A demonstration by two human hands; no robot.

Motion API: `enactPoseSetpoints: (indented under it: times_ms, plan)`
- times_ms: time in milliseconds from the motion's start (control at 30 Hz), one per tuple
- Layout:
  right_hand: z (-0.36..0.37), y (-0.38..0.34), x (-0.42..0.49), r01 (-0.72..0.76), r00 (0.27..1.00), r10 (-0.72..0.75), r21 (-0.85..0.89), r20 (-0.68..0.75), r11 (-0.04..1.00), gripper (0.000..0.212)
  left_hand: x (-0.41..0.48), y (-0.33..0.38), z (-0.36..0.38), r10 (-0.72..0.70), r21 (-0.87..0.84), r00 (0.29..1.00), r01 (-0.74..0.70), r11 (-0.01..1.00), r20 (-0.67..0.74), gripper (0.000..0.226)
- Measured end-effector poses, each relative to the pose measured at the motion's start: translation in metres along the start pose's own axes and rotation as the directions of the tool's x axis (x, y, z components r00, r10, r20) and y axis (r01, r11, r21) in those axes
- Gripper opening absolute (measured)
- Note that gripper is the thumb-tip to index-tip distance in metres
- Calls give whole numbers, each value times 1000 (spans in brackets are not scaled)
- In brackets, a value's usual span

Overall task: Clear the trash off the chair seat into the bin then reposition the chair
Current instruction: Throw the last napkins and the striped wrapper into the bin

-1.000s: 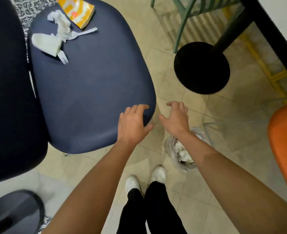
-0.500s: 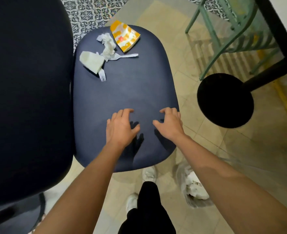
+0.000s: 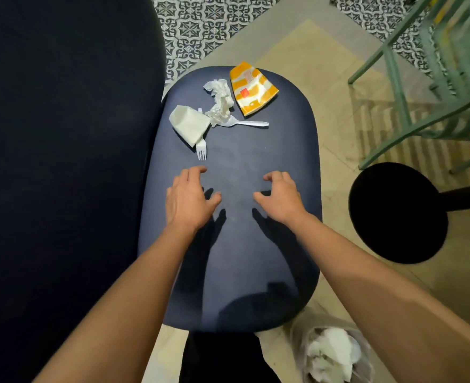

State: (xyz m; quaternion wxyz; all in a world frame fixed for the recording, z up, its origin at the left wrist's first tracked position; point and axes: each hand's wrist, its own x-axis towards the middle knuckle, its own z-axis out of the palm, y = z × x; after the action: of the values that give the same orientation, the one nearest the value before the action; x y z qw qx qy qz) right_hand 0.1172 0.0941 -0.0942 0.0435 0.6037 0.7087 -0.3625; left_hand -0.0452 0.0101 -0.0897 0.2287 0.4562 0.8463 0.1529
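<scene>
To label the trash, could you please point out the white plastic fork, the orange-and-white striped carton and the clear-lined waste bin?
White plastic fork (image 3: 201,151), head view, on its tines.
Orange-and-white striped carton (image 3: 252,89), head view, on its middle.
Clear-lined waste bin (image 3: 299,341), head view, on its left wall.

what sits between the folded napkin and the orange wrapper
A crumpled tissue lies between the folded napkin and orange wrapper, in the head view.
</scene>
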Motion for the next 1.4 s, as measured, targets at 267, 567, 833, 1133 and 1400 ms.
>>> enactPoseSetpoints:
  times_ms: [267, 567, 833, 1133, 1400]
  plan:
    - [-1, -43, 63, 22, 999, -23, 46, 27, 999, 50, 83, -3, -14, -58, -89, 996, 52, 995, -63, 60]
    - [26, -71, 120, 11, 999, -17, 126, 51, 992, 47, 167, -14, -8, -110, -146, 988, 94, 985, -106, 62]
    - [46, -80, 142, 3, 994, -12, 81, 110, 997, 49, 203, -24, 3, -204, -222, 979, 195, 955, -19, 64]
    - [51, -81, 151, 28, 996, -33, 63, 87, 998, 46, 208, -32, 2, -211, -410, 977, 203, 889, 27, 51]
    - [68, -122, 169, 58, 996, -69, 174, 55, 983, 47, 190, -45, -11, -176, -473, 968, 73, 878, -179, 24]
